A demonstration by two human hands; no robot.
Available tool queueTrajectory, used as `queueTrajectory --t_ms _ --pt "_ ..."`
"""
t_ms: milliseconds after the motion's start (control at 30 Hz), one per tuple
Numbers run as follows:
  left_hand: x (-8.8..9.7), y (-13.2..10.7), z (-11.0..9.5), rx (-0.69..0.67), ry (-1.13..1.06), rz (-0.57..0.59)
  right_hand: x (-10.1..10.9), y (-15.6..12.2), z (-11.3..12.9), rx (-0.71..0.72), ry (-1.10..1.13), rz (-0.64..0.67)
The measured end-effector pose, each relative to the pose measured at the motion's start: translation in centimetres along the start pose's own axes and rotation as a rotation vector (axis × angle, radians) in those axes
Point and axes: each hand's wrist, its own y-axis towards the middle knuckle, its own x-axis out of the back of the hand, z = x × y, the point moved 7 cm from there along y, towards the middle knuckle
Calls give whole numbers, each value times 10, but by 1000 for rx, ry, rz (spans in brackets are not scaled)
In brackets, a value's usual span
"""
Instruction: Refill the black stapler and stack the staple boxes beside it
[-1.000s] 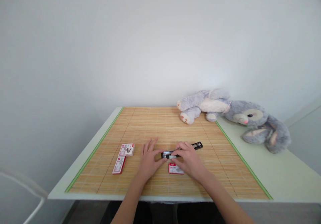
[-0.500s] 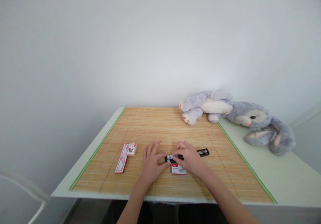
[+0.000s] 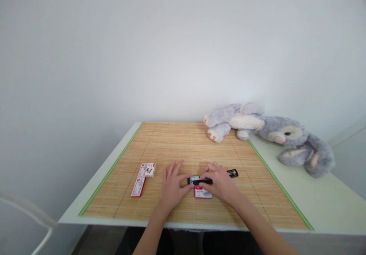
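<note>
A black stapler (image 3: 195, 180) lies opened out flat on the mat, its metal channel facing up. My left hand (image 3: 172, 186) holds the stapler's left end between thumb and index finger, the other fingers spread over the mat. My right hand (image 3: 217, 182) grips the middle of the stapler with thumb and fingertips, covering part of it. The stapler's far right end (image 3: 233, 173) shows beyond that hand. Just below the stapler is a red and white staple box (image 3: 202, 193), partly under my right hand.
Several small red and white boxes (image 3: 138, 187) lie together on the left of the bamboo mat (image 3: 171, 140). A grey plush rabbit (image 3: 246, 121) rests along the back right of the white table (image 3: 323, 205). A pale curved bar (image 3: 31, 213) is at the lower left.
My right hand has slid a little to the right along the stapler, and more of its channel shows between my hands. My left hand stays in place.
</note>
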Motion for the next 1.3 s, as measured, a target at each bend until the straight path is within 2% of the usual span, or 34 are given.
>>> queueTrajectory --t_ms 133,233,300,433,533,633,700,800,1033,1167,1300 --pt "0 0 1 -2 -1 -3 -5 4 10 10 18 -5" --pt "0 0 1 0 -9 -3 5 1 -1 7 15 -12" --pt "0 0 1 2 -17 -2 20 -6 -22 -27 21 -59" --pt "2 0 -1 10 -26 -6 51 -36 -88 -151 45 -181" --pt "3 0 -1 14 -34 -12 50 -58 -127 -191 137 -104" --pt "3 0 -2 14 -42 -15 46 -69 -143 -204 283 -64" --pt "3 0 -3 11 -42 -17 46 -68 -142 -214 366 -72" --pt "4 0 -4 7 -42 -22 51 -56 -126 -207 436 -65" --pt "5 -1 -5 0 -60 -35 61 -15 -61 -30 485 -122" --pt "5 -1 -6 -14 -68 -38 57 0 -29 49 455 -137" --pt "5 -1 -6 -11 -65 -39 49 8 -12 115 399 -116"
